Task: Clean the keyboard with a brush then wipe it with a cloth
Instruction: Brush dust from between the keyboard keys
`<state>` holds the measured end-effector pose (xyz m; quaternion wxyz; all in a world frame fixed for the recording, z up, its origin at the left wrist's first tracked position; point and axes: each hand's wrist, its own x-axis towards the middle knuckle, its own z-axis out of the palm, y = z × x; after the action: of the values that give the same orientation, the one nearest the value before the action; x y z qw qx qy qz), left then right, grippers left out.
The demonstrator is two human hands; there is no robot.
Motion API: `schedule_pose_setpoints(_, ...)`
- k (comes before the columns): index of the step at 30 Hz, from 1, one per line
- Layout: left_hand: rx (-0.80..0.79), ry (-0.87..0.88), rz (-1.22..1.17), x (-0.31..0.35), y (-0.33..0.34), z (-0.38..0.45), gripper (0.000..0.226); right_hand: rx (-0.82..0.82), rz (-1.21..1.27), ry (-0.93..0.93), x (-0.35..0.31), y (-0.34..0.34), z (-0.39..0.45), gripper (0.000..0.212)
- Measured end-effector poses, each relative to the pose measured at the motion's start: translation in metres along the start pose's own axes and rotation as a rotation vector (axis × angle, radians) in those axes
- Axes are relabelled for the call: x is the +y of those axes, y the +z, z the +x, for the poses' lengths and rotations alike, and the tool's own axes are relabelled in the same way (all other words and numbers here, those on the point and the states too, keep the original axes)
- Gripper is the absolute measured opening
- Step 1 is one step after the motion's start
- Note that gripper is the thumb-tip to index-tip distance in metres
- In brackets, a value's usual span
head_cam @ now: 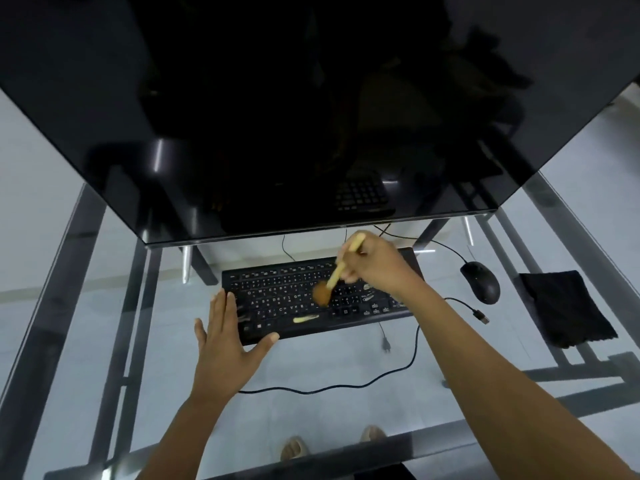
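Keyboard [311,296] — centre of glass desk [346,372]; brushing under way, wiping not begun. Cloth [568,306], 3 o'clock of keyboard, untouched. Left hand [225,344], flat and empty, steadies its 8 o'clock corner. Right hand [374,261] pinches brush [332,282] — bristles on mid-keys.

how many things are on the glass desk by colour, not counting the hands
Black: 4 - monitor, keyboard, mouse, cloth
Tan: 1 - brush, gripped by the right hand
Total: 5
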<state>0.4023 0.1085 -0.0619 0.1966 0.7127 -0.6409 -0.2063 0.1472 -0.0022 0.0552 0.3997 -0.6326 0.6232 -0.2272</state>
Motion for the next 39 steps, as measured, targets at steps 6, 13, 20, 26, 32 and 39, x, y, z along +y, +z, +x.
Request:
schedule_pose_setpoints(6, 0.015, 0.033, -0.022, -0.014, 0.001, -0.007, 0.108, 0.199, -0.197, -0.128, -0.005, 0.008, 0.002, 0.011)
schedule_pose_setpoints(13, 0.093, 0.043, 0.001, -0.019, 0.005, -0.012, 0.099, 0.257, -0.214, -0.217, -0.004, 0.012, 0.001, 0.009)
schedule_pose_setpoints(20, 0.131, 0.027, -0.034, -0.016, 0.003, -0.015, 0.095, 0.196, -0.204, -0.184, -0.022, 0.038, 0.011, 0.008)
schedule_pose_setpoints(26, 0.165, 0.032, -0.019, -0.017, 0.003, -0.016, 0.094, 0.067, -0.198, -0.202, -0.044, 0.066, 0.011, 0.008)
schedule_pose_setpoints(32, 0.157, 0.043, -0.006, -0.020, 0.004, -0.015, 0.093, -0.052, -0.235, -0.196, -0.050, 0.080, 0.011, 0.009)
schedule_pose_setpoints(39, 0.186, 0.059, -0.024, -0.021, 0.006, -0.014, 0.092, -0.163, -0.325, -0.208, -0.056, 0.085, 0.002, 0.011)
